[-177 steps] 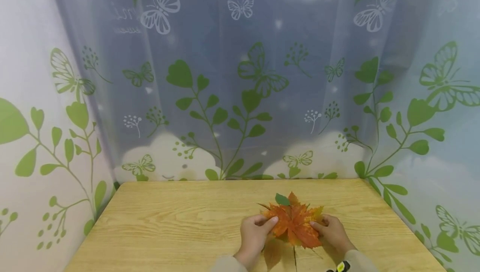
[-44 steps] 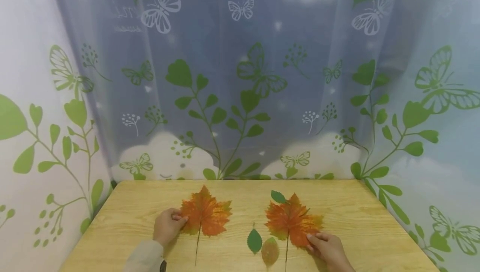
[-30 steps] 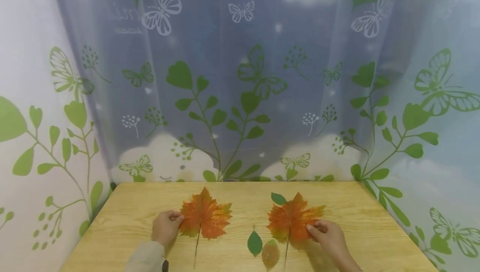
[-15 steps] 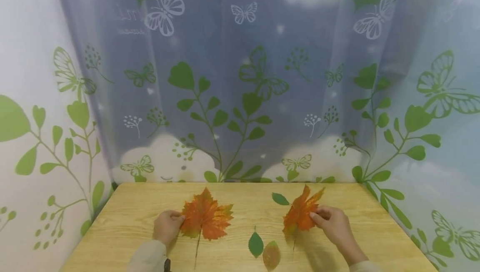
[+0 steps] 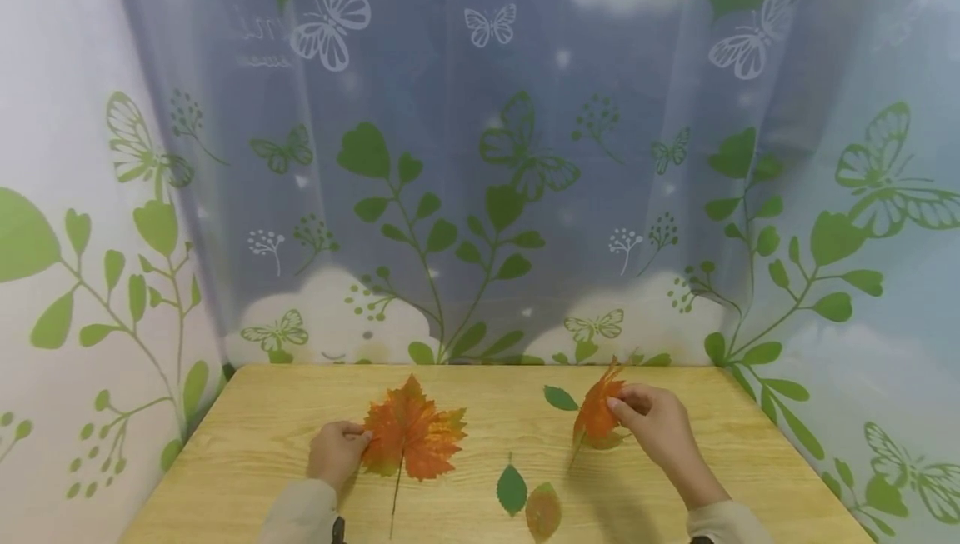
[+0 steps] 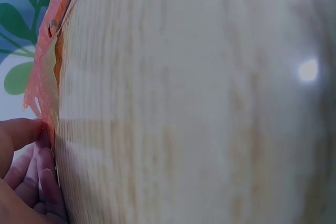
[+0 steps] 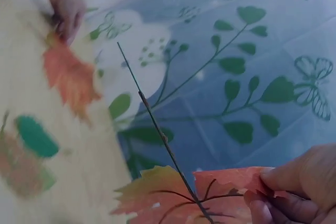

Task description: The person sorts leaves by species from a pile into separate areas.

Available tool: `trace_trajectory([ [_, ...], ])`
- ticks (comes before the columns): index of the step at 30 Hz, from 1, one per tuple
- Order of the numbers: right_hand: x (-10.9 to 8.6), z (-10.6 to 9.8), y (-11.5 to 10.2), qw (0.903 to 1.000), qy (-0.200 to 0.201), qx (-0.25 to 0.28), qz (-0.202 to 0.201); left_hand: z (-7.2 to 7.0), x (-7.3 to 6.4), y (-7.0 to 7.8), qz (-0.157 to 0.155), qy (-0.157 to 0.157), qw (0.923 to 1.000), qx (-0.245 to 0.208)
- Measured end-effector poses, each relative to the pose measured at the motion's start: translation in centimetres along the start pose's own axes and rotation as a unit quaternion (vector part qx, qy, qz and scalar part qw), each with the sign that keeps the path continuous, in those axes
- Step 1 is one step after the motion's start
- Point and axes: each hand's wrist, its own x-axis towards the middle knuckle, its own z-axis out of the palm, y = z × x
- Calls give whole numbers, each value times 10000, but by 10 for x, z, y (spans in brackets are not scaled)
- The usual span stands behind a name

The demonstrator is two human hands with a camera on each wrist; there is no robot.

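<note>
My left hand (image 5: 335, 451) pinches the left edge of an orange artificial maple leaf (image 5: 414, 431) that lies on the table, its dark stem toward me. In the left wrist view, thumb and fingers hold that leaf's rim (image 6: 46, 98). Raised above the table, my right hand (image 5: 660, 431) pinches a second orange maple leaf (image 5: 597, 412) by its edge, turned nearly edge-on. The right wrist view shows its underside (image 7: 173, 198) with dark veins and a long stem. Beside it lies a small green leaf (image 5: 561, 398).
Between the hands lie another green leaf (image 5: 512, 490) and a mottled brown-green leaf (image 5: 543, 512). The wood-grain table (image 5: 285, 411) meets a printed curtain (image 5: 480, 277) at the back and sides.
Both hands were together at overlapping maple leaves on the right. One leaf now lies at left under my left hand. In the last second my right hand lifted and tilted the other.
</note>
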Motion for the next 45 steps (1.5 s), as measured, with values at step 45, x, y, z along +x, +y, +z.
trace_trajectory([
  [45, 4, 166, 19, 9657, -621, 2191, 1249, 5, -2, -1, 30, 91, 10000, -6],
])
